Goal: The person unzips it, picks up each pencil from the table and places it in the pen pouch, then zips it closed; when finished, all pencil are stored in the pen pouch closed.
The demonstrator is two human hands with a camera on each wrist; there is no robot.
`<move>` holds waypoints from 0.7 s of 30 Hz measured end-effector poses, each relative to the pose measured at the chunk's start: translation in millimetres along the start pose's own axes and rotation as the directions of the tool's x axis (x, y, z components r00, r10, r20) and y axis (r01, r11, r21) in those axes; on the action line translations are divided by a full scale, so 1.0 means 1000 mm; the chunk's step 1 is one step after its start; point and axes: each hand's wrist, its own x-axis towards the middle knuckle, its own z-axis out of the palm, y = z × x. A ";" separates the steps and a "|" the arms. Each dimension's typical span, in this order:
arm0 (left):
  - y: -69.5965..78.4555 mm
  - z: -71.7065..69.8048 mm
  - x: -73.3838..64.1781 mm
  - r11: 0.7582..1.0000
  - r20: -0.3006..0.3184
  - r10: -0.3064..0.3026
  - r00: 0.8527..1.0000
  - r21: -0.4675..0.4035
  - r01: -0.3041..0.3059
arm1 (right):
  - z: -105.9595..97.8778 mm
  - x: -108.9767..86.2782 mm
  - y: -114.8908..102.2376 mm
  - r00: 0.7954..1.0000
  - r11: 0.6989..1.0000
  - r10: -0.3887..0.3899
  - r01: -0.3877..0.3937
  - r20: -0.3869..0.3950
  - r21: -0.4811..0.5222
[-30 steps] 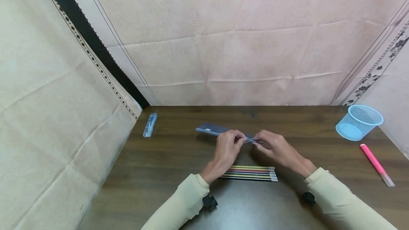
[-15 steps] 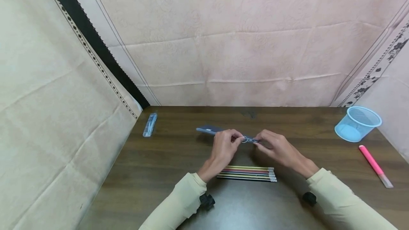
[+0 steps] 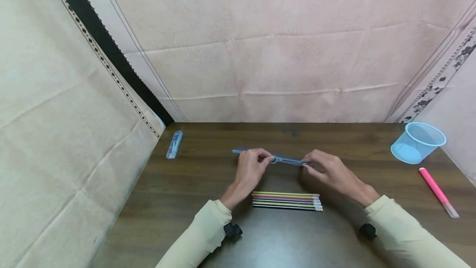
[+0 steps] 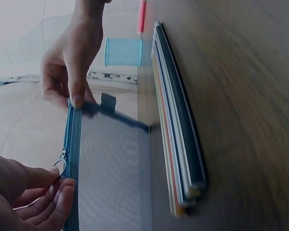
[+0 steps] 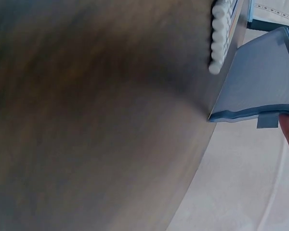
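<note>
Zip step, by my read: left hand (image 3: 248,173) pinches the zip pull (image 4: 61,167); right hand (image 3: 330,173) clamped on the 3 o'clock end of the pouch (image 4: 113,166). Pouch held up at 12 o'clock from the pencils (image 3: 286,202). Next move likely calls for a taut zip track (image 4: 75,132).

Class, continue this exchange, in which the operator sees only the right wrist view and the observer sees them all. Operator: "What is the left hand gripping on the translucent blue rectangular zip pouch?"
Observer: The left hand pinches the small round pull ring on the translucent blue rectangular zip pouch.
Operator: Is any container nearby?
Observer: Yes, a light-blue, see-through round cup stands upright toward the right side of the brown wood-grain table.
Operator: What lies closest to it?
Observer: A bright-pink cylindrical marker lies on the cup's near side, apart from it.
</note>
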 end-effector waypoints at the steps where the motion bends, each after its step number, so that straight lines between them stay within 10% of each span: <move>1: -0.002 -0.002 0.000 1.000 -0.002 -0.008 1.000 -0.009 0.008 | -0.002 0.000 0.001 1.000 1.000 -0.006 0.006 0.000 -0.010; 21: -0.054 -0.042 -0.006 0.990 -0.108 -0.117 0.987 0.064 0.124 | -0.029 -0.022 0.027 0.999 0.993 0.049 -0.047 0.020 -0.106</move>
